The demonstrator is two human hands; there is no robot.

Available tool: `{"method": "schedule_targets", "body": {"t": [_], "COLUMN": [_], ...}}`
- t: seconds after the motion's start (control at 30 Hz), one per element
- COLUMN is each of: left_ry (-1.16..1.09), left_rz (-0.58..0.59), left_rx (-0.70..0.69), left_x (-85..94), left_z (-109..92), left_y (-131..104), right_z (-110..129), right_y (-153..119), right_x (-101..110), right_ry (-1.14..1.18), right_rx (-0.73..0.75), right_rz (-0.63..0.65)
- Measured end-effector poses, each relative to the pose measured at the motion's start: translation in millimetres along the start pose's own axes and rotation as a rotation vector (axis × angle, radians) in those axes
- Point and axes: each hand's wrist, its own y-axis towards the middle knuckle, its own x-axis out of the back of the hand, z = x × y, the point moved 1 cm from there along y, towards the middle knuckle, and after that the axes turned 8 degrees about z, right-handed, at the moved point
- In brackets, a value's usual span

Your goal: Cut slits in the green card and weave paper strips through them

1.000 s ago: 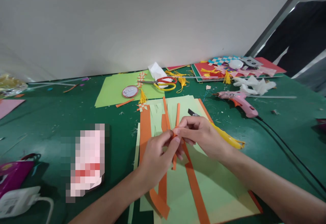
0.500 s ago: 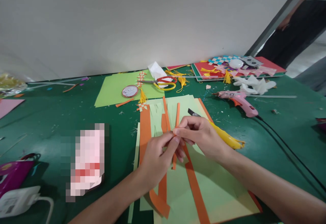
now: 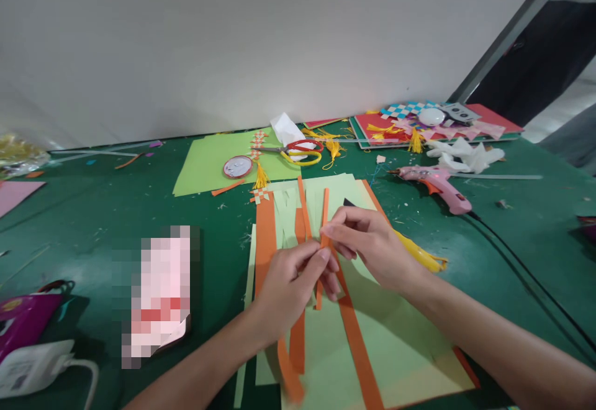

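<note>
My left hand (image 3: 294, 286) is closed, pinching a narrow orange paper strip (image 3: 325, 204) between thumb and index finger. Just above that pinch, my right hand (image 3: 370, 242) grips the same strip with its fingertips; the part between the fingers is mostly hidden. Both hands are over pale green paper sheets (image 3: 400, 348), where wider orange strips (image 3: 357, 348) lie. A curled orange strip (image 3: 289, 373) hangs below my left hand, blurred at its end. Under my right hand lies a yellow-handled tool (image 3: 419, 251), partly covered, its dark tip showing.
Scissors (image 3: 305, 152), a round tin lid (image 3: 238, 166) and a yellow tassel (image 3: 261, 176) lie on or beside bright green paper (image 3: 200, 168). A pink glue gun (image 3: 437, 187) with a cord rests at right. At left are a blurred-out pink object (image 3: 162, 292) and a white charger (image 3: 37, 369).
My right fingertips have shifted slightly up along the strip, away from the left ones. The curled strip below has swung a little. The person at back right has moved.
</note>
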Motion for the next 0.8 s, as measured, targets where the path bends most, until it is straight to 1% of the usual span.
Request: {"method": "schedule_targets", "body": {"t": [0.1, 0.17, 0.23, 0.33, 0.4, 0.8], "left_ry": [0.014, 0.016, 0.009, -0.007, -0.013, 0.049], "left_rz": [0.034, 0.038, 0.030, 0.011, 0.008, 0.036], "left_rx": [0.019, 0.012, 0.005, -0.012, -0.020, -0.004], "left_x": [-0.6, -0.5, 0.0, 0.7, 0.8, -2.1], "left_z": [-0.1, 0.8, 2.2, 4.1, 4.7, 6.5], "left_y": [0.2, 0.6, 1.0, 1.6, 1.9, 1.6], "right_z": [-0.7, 0.3, 1.9, 3.3, 3.1, 0.3], "right_y": [0.4, 1.1, 1.9, 2.8, 2.8, 1.4], "right_x": [3.7, 4.8, 4.5, 2.8, 2.1, -1.9], "right_ry": [-0.003, 0.001, -0.012, -0.040, -0.040, -0.026], "right_rx": [-0.003, -0.007, -0.033, -0.084, -0.086, -0.061], "right_rz": [-0.055, -0.055, -0.013, 0.093, 0.126, 0.061]}}
